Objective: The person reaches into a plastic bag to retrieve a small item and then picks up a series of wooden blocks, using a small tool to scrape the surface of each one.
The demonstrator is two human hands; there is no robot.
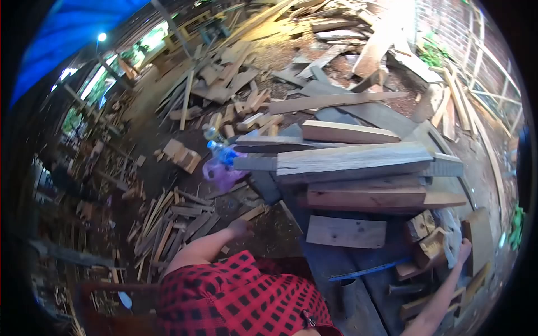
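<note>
My left hand (241,228), blurred, hangs over the ground beside a short wood offcut (253,213); its fingers are too smeared to read. At the right side of the dark work surface (319,255), my right hand (465,249) looks closed, touching or right beside a crumpled clear plastic bag (451,241). What it grips is too small to make out. Left of the bag sit cut wood blocks (421,225). A flat board with dark knots (346,232) lies on the surface, below a reddish beam (367,198) and a large pale beam (353,159).
A blue saw-like strip (370,270) lies near the surface's front. Beyond its left edge are a purple bag (221,175) and a bottle (218,147). Thin sticks (185,218) and heaps of scrap wood (224,75) cover the ground. A long plank (336,102) lies behind the beams.
</note>
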